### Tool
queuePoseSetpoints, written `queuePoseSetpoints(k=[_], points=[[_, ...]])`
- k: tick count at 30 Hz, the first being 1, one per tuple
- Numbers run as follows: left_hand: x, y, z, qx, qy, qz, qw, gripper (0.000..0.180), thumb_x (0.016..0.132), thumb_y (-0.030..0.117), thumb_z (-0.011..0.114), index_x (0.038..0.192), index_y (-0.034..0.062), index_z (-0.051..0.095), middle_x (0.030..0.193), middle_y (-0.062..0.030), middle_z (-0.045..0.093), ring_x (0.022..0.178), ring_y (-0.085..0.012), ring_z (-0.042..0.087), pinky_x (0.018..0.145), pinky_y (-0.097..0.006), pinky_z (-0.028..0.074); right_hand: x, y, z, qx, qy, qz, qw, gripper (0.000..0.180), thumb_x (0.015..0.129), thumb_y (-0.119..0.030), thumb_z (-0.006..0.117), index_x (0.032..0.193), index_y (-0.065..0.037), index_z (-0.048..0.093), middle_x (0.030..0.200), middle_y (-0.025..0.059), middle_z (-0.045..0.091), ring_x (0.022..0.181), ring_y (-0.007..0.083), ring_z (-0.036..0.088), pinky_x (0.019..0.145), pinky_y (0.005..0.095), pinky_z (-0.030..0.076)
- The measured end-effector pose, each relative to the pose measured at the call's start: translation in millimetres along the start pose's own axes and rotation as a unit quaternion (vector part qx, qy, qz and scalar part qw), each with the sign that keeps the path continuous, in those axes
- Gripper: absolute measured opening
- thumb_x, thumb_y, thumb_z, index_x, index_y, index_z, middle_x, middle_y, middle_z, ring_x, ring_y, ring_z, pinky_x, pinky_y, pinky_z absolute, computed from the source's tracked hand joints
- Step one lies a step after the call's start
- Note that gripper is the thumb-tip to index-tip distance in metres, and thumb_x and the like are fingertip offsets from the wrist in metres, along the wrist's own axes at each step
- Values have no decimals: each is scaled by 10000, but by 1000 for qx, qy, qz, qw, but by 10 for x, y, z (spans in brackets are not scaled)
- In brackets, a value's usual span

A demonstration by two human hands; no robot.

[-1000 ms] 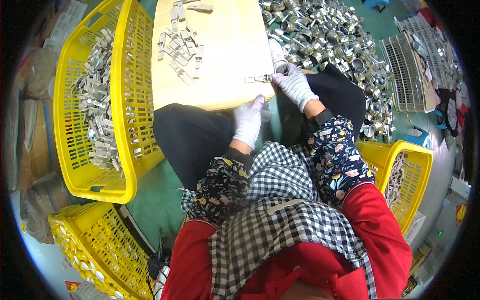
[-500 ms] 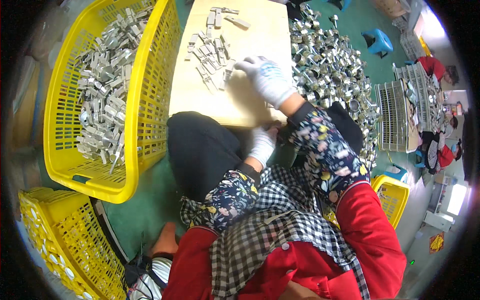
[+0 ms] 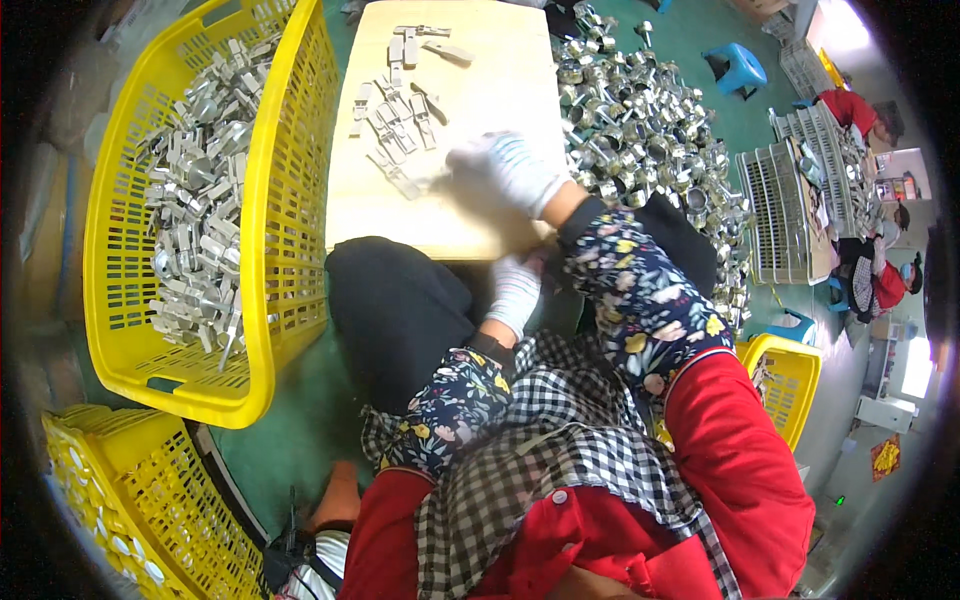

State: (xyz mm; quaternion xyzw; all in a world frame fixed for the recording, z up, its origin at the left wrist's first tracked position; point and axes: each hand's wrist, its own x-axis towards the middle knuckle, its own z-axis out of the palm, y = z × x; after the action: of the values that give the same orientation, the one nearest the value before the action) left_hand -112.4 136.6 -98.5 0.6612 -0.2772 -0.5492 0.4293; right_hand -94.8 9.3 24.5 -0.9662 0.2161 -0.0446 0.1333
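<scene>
My right hand, in a white knitted glove, is over the wooden board beside a loose group of flat silvery metal pieces. Motion smears its fingers, so I cannot make out whether one of the pieces is in them. Close to the board's near edge, between my knees, is my left hand, gloved the same way. Its fingertips are blurred and partly hidden, and what they touch does not show.
A yellow basket full of similar metal pieces stands left of the board. Right of it lies a large heap of shiny round metal parts with stems. Another yellow basket is at lower left, a blue stool far right. Other people sit beyond.
My right hand has come slightly nearer and its fingers have lowered to the metal piece nearest it, now covered or blurred. My left hand stays near the board's edge. The whole view has shifted a little.
</scene>
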Motion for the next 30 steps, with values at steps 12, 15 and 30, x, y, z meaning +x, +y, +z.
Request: queuePoseSetpoints(k=[12,15,30], points=[[-254,320,-201,-133,-11,-93,987,252,822,273,567,863,26,599,630,-68,600,518,-148,547,514,-252,436,-1091,767,262,394,159,336,840,234,744,-189,644,909,-23,634,751,30,607,658,107,528,616,241,433],[-251,355,-196,-141,19,-86,986,320,805,265,588,860,-50,592,662,-109,606,493,-166,556,478,-264,459,-1000,816,416,434,154,369,807,235,729,-183,659,892,-17,636,765,41,613,682,128,536,636,270,437],[-256,345,-235,-107,16,-104,989,310,807,264,583,865,-40,590,713,-105,611,519,-152,567,493,-260,464,-923,808,450,515,107,344,778,197,726,-172,662,844,-16,633,658,19,580,548,95,509,476,235,407]])
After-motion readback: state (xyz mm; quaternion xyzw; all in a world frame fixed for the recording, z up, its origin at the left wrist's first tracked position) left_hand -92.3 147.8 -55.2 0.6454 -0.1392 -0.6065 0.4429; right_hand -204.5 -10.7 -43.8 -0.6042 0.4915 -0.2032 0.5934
